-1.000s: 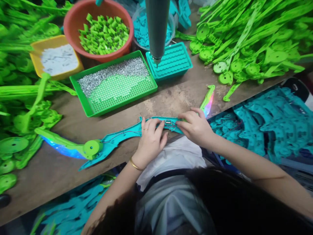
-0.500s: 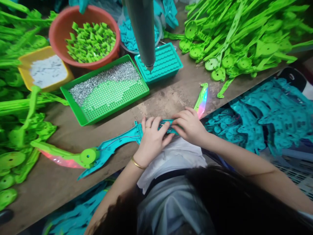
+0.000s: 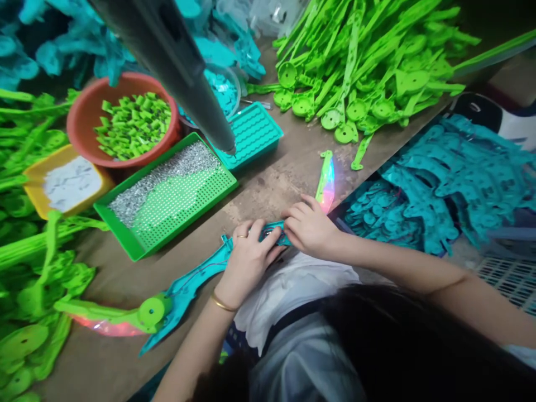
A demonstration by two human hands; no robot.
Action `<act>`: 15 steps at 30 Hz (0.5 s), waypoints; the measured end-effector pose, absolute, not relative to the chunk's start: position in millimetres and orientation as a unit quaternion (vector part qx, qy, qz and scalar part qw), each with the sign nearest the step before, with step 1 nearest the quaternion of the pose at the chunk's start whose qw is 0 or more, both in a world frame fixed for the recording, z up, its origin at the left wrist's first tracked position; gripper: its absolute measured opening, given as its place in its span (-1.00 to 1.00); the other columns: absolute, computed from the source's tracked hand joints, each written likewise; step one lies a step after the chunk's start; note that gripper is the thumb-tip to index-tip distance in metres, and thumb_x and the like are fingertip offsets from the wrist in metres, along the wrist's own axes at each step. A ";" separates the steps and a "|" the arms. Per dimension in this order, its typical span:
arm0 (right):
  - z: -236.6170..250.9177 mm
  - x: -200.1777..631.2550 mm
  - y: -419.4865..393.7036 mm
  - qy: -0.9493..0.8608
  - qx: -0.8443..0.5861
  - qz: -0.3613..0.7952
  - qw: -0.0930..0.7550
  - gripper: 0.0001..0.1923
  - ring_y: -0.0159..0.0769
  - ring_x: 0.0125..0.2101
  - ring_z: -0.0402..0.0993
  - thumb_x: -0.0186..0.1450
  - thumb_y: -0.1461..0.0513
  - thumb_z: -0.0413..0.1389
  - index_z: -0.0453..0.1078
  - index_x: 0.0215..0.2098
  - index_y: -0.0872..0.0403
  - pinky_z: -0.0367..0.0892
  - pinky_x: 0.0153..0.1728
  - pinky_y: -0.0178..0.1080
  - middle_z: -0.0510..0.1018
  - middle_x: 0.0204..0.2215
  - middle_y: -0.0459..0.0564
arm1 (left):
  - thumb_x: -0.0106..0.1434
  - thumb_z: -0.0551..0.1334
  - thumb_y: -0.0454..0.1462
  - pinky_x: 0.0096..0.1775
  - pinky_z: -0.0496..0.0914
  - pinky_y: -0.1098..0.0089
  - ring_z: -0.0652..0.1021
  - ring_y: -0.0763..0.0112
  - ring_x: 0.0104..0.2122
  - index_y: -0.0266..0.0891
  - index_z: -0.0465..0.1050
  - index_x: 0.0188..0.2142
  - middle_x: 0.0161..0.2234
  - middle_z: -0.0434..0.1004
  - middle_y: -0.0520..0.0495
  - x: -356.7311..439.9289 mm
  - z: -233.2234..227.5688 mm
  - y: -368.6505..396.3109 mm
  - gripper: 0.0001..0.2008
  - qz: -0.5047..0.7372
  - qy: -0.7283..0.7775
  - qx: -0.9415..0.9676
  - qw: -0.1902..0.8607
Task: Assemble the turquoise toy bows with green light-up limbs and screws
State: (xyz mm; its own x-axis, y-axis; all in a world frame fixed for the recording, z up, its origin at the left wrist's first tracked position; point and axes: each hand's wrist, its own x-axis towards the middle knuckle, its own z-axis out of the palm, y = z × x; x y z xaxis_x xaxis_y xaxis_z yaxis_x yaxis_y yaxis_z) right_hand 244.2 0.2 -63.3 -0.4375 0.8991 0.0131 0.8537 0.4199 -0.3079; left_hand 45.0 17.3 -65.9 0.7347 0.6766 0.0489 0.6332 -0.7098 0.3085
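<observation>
Where the fingers [image 3: 268, 237] of both hands meet, the middle of the teal toy frame [image 3: 196, 279] is pinched at the near table [image 3: 272, 184] edge. Left hand [image 3: 247, 259] and right hand [image 3: 307, 229] are pressed closer together than a second ago; the small part between them is now covered. Far left: green screw tray [image 3: 138, 248], orange bowl [image 3: 84, 120]. The hanging grey driver [image 3: 184, 78] is tilted over the tray.

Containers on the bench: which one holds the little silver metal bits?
The flat green tray, perforated, nearest the hands. The orange bowl holds green pieces; the yellow tray holds white ones.
</observation>
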 end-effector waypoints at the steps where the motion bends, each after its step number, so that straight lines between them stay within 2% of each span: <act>1: -62.1 243.0 1.0 -0.837 -0.524 0.132 0.080 -0.79 -0.13 -0.14 0.28 0.33 0.24 0.00 0.47 -0.27 0.14 -0.06 0.16 0.03 0.53 -0.16 0.08 | 0.29 0.17 -0.14 -0.01 0.31 0.05 0.30 0.05 -0.01 -0.12 0.43 0.02 0.02 0.33 -0.25 45.5 -67.4 16.9 -0.67 0.079 0.355 0.922 0.131; 7: -57.2 241.0 0.9 -0.836 -0.530 0.130 0.055 -0.80 -0.11 -0.14 0.28 0.31 0.25 0.02 0.47 -0.26 0.17 0.06 0.08 0.01 0.50 -0.20 0.11 | 0.30 0.16 -0.14 -0.02 0.30 0.02 0.29 0.03 -0.01 -0.13 0.44 0.01 0.00 0.35 -0.27 47.6 -72.4 13.0 -0.68 0.086 0.363 0.921 0.111; 10: -57.3 248.0 -3.4 -0.829 -0.536 0.135 0.089 -0.83 -0.12 -0.09 0.30 0.32 0.26 0.04 0.47 -0.25 0.11 -0.02 0.16 0.08 0.50 -0.14 0.08 | 0.29 0.18 -0.15 -0.01 0.32 0.05 0.32 0.07 -0.01 -0.14 0.40 0.05 -0.01 0.36 -0.25 46.1 -69.6 15.3 -0.65 0.105 0.368 0.912 0.145; 13: -57.2 255.3 -7.5 -0.819 -0.537 0.151 0.134 -0.84 -0.13 -0.04 0.31 0.32 0.25 0.07 0.45 -0.17 0.07 -0.01 0.17 0.14 0.49 -0.08 0.07 | 0.30 0.19 -0.17 0.01 0.35 0.12 0.38 0.17 -0.01 -0.16 0.28 0.13 -0.02 0.37 -0.20 42.7 -64.5 18.4 -0.58 0.145 0.368 0.893 0.217; 15: -56.8 257.1 -9.0 -0.819 -0.530 0.155 0.160 -0.85 -0.14 -0.05 0.33 0.33 0.23 0.07 0.45 -0.19 0.05 -0.02 0.17 0.18 0.51 -0.10 0.06 | 0.31 0.18 -0.22 0.02 0.36 0.16 0.41 0.23 -0.02 -0.19 0.29 0.09 -0.04 0.39 -0.18 40.5 -61.8 18.7 -0.63 0.179 0.375 0.878 0.238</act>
State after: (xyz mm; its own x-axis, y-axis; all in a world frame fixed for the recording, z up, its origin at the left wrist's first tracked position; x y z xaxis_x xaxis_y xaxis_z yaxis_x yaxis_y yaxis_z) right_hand 257.1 -9.0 -56.8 -0.3882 0.9164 0.0969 0.8175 0.3911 -0.4228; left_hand 40.5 18.7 -61.8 0.6537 0.7444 0.1364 0.5736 -0.6049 0.5523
